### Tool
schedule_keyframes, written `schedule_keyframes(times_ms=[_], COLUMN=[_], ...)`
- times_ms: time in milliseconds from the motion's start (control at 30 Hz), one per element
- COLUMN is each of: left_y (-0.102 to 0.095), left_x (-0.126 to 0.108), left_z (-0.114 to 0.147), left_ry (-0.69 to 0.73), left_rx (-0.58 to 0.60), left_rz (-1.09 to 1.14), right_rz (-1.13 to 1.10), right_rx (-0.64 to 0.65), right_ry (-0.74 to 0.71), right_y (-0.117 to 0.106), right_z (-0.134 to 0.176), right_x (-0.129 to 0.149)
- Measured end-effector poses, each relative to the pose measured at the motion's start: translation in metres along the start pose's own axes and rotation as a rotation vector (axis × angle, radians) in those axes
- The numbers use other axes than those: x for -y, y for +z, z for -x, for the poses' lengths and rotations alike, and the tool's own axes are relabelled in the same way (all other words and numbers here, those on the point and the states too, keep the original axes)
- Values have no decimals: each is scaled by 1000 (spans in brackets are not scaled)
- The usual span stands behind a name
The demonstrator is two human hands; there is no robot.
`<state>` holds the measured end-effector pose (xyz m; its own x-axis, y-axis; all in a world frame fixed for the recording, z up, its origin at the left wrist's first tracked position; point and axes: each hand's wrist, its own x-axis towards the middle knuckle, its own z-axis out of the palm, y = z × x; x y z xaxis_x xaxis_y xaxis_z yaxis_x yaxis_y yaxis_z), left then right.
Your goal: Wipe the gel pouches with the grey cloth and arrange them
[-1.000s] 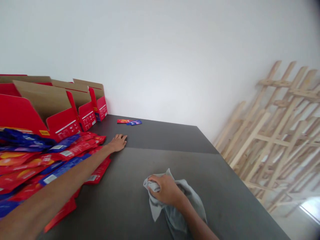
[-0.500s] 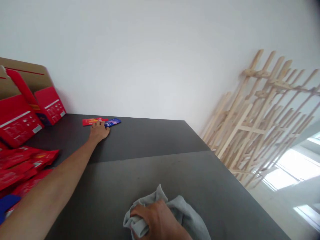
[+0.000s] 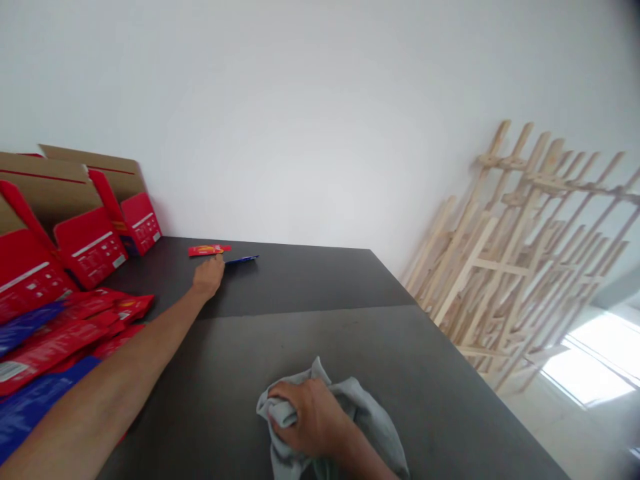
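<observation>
My left hand (image 3: pixel 209 276) is stretched far out over the dark table (image 3: pixel 320 340), its fingers closed on the near end of a blue packet (image 3: pixel 242 260). The packet shows edge-on, tilted up off the table. Just behind the hand lies a red packet (image 3: pixel 207 250), flat near the back edge. Close to me, my right hand (image 3: pixel 313 413) grips a bunched grey cloth (image 3: pixel 373 410) that rests on the table, its folds spreading to the right of the wrist.
Open red cardboard boxes (image 3: pixel 93 250) line the table's left side. In front of them lies a heap of red and blue packets (image 3: pixel 65 340), partly under my left forearm. A white wall (image 3: pixel 320 120) stands behind; wooden easels (image 3: pixel 500 260) lean beyond the right edge.
My left hand has taken hold of the blue packet and raised it off the table, away from the red one. The view has turned left, showing more boxes. The right hand still grips the cloth.
</observation>
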<state>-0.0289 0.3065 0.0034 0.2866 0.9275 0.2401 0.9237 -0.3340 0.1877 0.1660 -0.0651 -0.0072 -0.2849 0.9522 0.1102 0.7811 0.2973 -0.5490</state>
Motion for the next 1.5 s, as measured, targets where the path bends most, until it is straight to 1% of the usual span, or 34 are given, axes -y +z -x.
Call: schedule_keyframes(times_ms=[133, 300, 367, 433, 467, 500, 533, 567, 633, 700, 767, 833, 933, 1000, 1067, 1133, 1167, 1233, 1367, 1400, 1433, 1500], left_y=[-24, -54, -65, -73, -75, -76, -76, -74, -64, -51, -37, -27, -19, -17, -15, -12, -10, -5, -2, -3, -4, -6], left_x=[-4, -14, -19, -26, -31, -37, -45, -53, -72, -91, -107, -120, -133, -138, -142, -145, -146, -147, -145, -145, -146, -147], left_z=[27, 58, 72, 88, 97, 107, 118, 130, 155, 183, 208, 228, 248, 257, 264, 269, 270, 270, 266, 265, 264, 265], left_ry=[-46, -45, -46, -73, -98, -127, -160, -190, -241, -282, -315, -328, -372, -398, -384, -345, -328, -295, -238, -231, -222, -198], left_rx=[-30, -83, -127, -227, -287, -333, -355, -344, -240, -108, -2, 71, 133, 204, 327, 443, 479, 511, 525, 538, 561, 633], left_rz=[-44, -57, -24, 132, 269, 441, 635, 830, 1193, 1435, 1551, 1600, 1749, 1917, 2045, 2097, 2107, 2124, 2143, 2145, 2147, 2150], right_rz=[26, 26, 16, -24, -54, -84, -110, -130, -147, -159, -181, -195, -148, -81, -14, 38, 53, 57, -12, -26, -33, -11], right_rx=[-40, -68, -89, -141, -181, -229, -276, -319, -377, -414, -450, -464, -376, -332, -322, -299, -278, -224, -62, -43, -54, -159], right_ry=[-9, -31, -23, -19, -16, -9, -2, 4, -1, -29, -54, -71, -104, -68, 17, 75, 75, 23, -182, -209, -206, -110], right_y=[-2, -4, -4, -2, -2, -1, -1, -1, -2, -5, -8, -10, -9, -7, -5, -5, -5, -7, -12, -13, -13, -13], right_z=[-1, -4, -6, -8, -10, -11, -11, -12, -12, -11, -10, -9, -10, -12, -14, -14, -14, -11, -5, -4, -4, -7], right_x=[0, 0, -2, -3, -4, -5, -6, -6, -6, -6, -6, -7, -9, -10, -10, -9, -9, -7, -5, -6, -7, -9])
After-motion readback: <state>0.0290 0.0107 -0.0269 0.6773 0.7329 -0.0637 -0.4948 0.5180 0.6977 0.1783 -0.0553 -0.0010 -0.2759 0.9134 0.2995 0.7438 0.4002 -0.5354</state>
